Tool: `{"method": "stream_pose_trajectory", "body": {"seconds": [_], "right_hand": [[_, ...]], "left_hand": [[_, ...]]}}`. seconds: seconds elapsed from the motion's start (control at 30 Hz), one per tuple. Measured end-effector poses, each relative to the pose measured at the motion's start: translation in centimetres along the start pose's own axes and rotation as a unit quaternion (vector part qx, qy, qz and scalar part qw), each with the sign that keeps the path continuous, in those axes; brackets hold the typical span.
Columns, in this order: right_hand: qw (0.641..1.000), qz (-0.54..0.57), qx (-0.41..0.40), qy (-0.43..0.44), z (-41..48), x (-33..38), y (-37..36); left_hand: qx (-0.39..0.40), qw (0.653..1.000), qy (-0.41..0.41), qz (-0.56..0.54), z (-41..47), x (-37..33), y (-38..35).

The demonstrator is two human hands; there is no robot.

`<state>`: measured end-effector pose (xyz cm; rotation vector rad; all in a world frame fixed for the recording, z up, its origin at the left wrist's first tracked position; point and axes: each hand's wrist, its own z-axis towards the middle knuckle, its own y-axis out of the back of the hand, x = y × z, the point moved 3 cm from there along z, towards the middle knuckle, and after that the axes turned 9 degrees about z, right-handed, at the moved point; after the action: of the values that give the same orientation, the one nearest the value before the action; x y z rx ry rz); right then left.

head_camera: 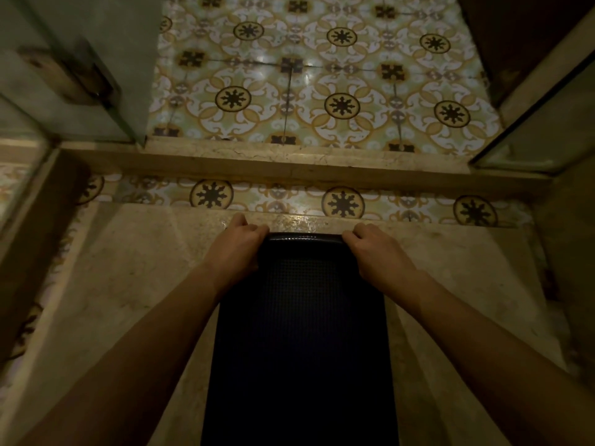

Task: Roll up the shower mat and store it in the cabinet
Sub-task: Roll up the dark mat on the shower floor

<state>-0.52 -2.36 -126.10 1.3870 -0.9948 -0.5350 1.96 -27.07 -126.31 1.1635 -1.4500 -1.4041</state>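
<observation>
On the stone shower floor (135,284), a dark mat (299,333) lies lengthwise. The left hand (238,243) and right hand (373,249) each clench a far corner, curling the edge. It looks rubbery, flexible, probably slippery when wet.

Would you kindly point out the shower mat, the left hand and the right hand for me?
shower mat (299,333): head view, on the flat dark middle.
left hand (236,244): head view, on the back of the hand.
right hand (378,251): head view, on the back of the hand.
</observation>
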Motion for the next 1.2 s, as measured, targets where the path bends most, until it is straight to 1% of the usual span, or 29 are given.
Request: {"method": "stream_pose_trajectory", "body": {"seconds": [0.1, 0.17, 0.33, 0.4, 0.53, 0.73, 0.97, 1.03, 1.1, 1.13, 1.2], "right_hand": [[1.000, -0.003, -0.008, -0.016, 0.2, 0.5, 0.3], [1.000, 0.004, -0.008, -0.021, 0.1, 0.7, 0.3], [1.000, 0.007, 0.022, -0.016, 0.3, -0.1, 0.8], [0.999, 0.013, 0.023, -0.021, 0.3, 0.2, 0.9], [0.999, 0.023, 0.027, -0.030, -0.4, 1.2, 0.2], [0.997, 0.062, 0.046, -0.018, -0.6, 0.2, 0.5], [0.997, 0.053, 0.048, -0.044, 0.7, 0.2, 1.1], [0.995, 0.053, 0.065, -0.048, 1.0, 0.2, 0.8], [0.994, 0.045, 0.085, -0.047, 1.0, 0.2, 0.7], [0.994, 0.040, 0.095, -0.044, 0.9, 0.2, 0.7], [0.994, 0.030, 0.102, -0.036, 0.8, 0.1, 0.8]], "left_hand": [[-0.007, 1.000, 0.014, 0.014, 0.4, -0.1, 0.3], [-0.006, 1.000, 0.016, 0.004, 0.6, 0.0, 0.4], [0.041, 0.998, 0.019, -0.037, 0.7, 0.9, 0.3], [0.027, 0.999, 0.016, -0.033, 1.0, 0.7, 0.5], [0.007, 1.000, -0.022, 0.005, 0.4, -0.2, 0.4], [0.072, 0.997, -0.003, -0.038, -0.1, 0.4, 0.0], [0.065, 0.995, 0.053, -0.061, 0.3, 0.1, 0.4], [0.108, 0.989, 0.058, -0.084, 0.1, 0.4, 0.3], [0.157, 0.982, 0.046, -0.100, 0.3, 0.9, 0.3], [0.160, 0.981, 0.044, -0.102, 0.5, 1.1, 0.5], [0.137, 0.984, 0.052, -0.100, 0.6, 1.2, 0.9]]}}
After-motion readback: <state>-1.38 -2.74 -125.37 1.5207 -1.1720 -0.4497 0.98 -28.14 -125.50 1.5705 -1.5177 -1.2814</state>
